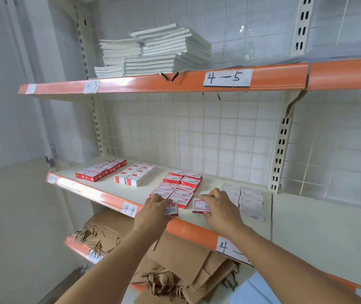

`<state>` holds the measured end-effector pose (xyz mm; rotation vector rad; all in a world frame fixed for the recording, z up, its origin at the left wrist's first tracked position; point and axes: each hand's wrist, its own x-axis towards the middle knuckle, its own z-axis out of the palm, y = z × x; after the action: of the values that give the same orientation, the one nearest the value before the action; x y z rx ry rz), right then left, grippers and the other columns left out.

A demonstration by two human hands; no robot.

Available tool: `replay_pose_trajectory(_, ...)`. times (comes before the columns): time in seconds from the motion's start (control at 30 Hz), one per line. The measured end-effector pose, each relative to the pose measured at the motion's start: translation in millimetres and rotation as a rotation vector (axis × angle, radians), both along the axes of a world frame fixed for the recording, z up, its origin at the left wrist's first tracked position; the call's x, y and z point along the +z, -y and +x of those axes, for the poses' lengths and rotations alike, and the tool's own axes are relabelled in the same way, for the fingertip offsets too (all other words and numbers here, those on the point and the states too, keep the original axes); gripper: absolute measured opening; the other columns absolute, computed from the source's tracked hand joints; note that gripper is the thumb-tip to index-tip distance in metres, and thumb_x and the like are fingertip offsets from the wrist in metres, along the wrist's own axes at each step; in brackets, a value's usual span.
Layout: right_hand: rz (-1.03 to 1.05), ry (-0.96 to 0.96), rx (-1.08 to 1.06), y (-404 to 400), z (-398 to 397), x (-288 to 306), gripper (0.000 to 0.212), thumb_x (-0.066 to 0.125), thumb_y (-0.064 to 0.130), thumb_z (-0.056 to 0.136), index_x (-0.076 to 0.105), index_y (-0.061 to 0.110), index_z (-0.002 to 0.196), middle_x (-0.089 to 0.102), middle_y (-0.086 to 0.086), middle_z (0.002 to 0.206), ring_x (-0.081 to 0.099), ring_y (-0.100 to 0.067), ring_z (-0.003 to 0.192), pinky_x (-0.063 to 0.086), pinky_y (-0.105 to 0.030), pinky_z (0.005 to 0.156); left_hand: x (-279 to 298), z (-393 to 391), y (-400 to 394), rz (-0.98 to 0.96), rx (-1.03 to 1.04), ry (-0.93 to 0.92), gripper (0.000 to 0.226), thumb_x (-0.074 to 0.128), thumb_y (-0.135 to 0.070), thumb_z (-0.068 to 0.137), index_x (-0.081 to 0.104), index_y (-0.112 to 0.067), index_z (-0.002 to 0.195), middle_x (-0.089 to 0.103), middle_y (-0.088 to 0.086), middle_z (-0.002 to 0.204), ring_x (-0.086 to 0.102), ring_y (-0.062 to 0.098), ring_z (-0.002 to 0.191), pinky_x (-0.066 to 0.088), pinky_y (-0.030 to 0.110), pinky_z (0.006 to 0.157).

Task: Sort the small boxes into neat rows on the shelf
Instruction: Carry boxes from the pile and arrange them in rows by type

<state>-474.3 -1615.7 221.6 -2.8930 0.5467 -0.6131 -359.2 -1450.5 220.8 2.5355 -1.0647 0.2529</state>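
Both hands reach onto the middle shelf (118,189), whose orange front edge carries a handwritten label (129,209) reading 04-4. The left hand (155,208) has its grip curled round a small red-and-white box (172,209) at the near edge of the shelf, fingers over the top. The right hand (219,205) pinches a second small box (201,206), thumb on its near side and fingers on the far side; this box lies flat, just right of the first one.

Just beyond the two hands stands a block of red-topped boxes (180,186) in two rows. Farther left lie a group of white boxes (136,174) and another red group (101,170). To the right of the right hand is a block of pale boxes (248,199).

The shelf above holds stacked white notebooks (157,51). The shelf below holds brown paper bags (186,260).
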Motion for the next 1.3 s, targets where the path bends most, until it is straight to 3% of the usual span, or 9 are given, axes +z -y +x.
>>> replay_pose_trajectory(0.33, 0.127, 0.051, -0.145, 7.4, 70.8, -8.3, 0.043, 0.057, 0.024, 0.091, 0.043, 0.022, 0.132, 0.048, 0.003, 0.123, 0.045, -0.015, 0.113, 0.044, -0.028, 0.081, 0.0, 95.9, 40.4, 0.019, -0.126, 0.014, 0.045, 0.062, -0.037, 0.087, 0.045, -0.029, 0.128, 0.049, -0.008, 0.125, 0.046, 0.014, 0.113, 0.043, 0.027, 0.071)
replay_pose_trajectory(0.47, 0.161, 0.066, -0.235, 3.9, 92.5, -12.1, 0.041, 0.059, 0.022, 0.090, 0.044, 0.020, 0.128, 0.049, 0.004, 0.122, 0.047, -0.014, 0.112, 0.046, -0.028, 0.085, -1.2, 133.2, 50.8, 0.024, -0.201, -0.002, 0.040, 0.063, -0.036, 0.087, 0.049, -0.028, 0.123, 0.050, -0.008, 0.121, 0.047, 0.013, 0.111, 0.045, 0.027, 0.071)
replay_pose_trajectory(0.63, 0.134, 0.057, -0.303, 0.2, 112.2, -12.9, 0.024, 0.060, 0.023, 0.089, 0.046, 0.019, 0.108, 0.049, 0.006, 0.111, 0.047, -0.011, 0.099, 0.043, -0.024, 0.076, -6.8, 160.6, 59.4, 0.024, -0.267, -0.018, 0.038, 0.062, -0.035, 0.087, 0.052, -0.030, 0.123, 0.052, -0.009, 0.120, 0.049, 0.011, 0.107, 0.047, 0.024, 0.069)
replay_pose_trajectory(0.73, 0.115, 0.040, -0.303, 1.6, 121.1, -13.2, 0.021, 0.060, 0.024, 0.089, 0.047, 0.020, 0.106, 0.048, 0.008, 0.108, 0.048, -0.011, 0.100, 0.043, -0.024, 0.076, -7.2, 165.5, 66.3, 0.017, -0.292, -0.030, 0.041, 0.062, -0.037, 0.087, 0.051, -0.032, 0.127, 0.051, -0.011, 0.124, 0.048, 0.010, 0.109, 0.042, 0.020, 0.064)
replay_pose_trajectory(0.97, 0.113, 0.043, -0.295, 7.9, 138.2, -15.9, 0.019, 0.060, 0.023, 0.090, 0.050, 0.018, 0.105, 0.043, 0.006, 0.110, 0.048, -0.010, 0.099, 0.042, -0.021, 0.075, -7.1, 173.6, 78.5, 0.071, -0.323, 0.000, 0.048, 0.062, -0.041, 0.087, 0.049, -0.033, 0.133, 0.045, -0.010, 0.133, 0.042, 0.011, 0.120, 0.050, 0.027, 0.079)
replay_pose_trajectory(1.03, 0.108, 0.050, -0.303, 10.4, 141.4, -17.6, 0.023, 0.061, 0.024, 0.090, 0.051, 0.017, 0.109, 0.042, 0.005, 0.114, 0.047, -0.012, 0.105, 0.045, -0.022, 0.078, -6.4, 175.4, 81.0, 0.090, -0.335, 0.028, 0.047, 0.062, -0.041, 0.088, 0.049, -0.034, 0.133, 0.043, -0.009, 0.134, 0.039, 0.011, 0.122, 0.050, 0.028, 0.082)
replay_pose_trajectory(1.13, 0.143, 0.073, -0.342, 14.4, 145.2, -19.1, 0.043, 0.064, 0.029, 0.088, 0.047, 0.019, 0.126, 0.040, 0.005, 0.128, 0.045, -0.013, 0.116, 0.047, -0.026, 0.088, -6.5, 177.6, 84.9, 0.086, -0.353, 0.025, 0.044, 0.062, -0.037, 0.089, 0.050, -0.036, 0.131, 0.042, -0.010, 0.134, 0.037, 0.010, 0.123, 0.051, 0.027, 0.079)
replay_pose_trajectory(1.3, 0.251, 0.093, -0.391, 20.9, 151.0, -18.7, 0.055, 0.066, 0.030, 0.086, 0.040, 0.022, 0.135, 0.054, 0.003, 0.126, 0.057, -0.014, 0.109, 0.046, -0.025, 0.085, -8.1, 185.3, 91.8, 0.085, -0.401, 0.001, 0.041, 0.062, -0.034, 0.089, 0.053, -0.034, 0.130, 0.043, -0.011, 0.134, 0.038, 0.011, 0.121, 0.047, 0.026, 0.081)
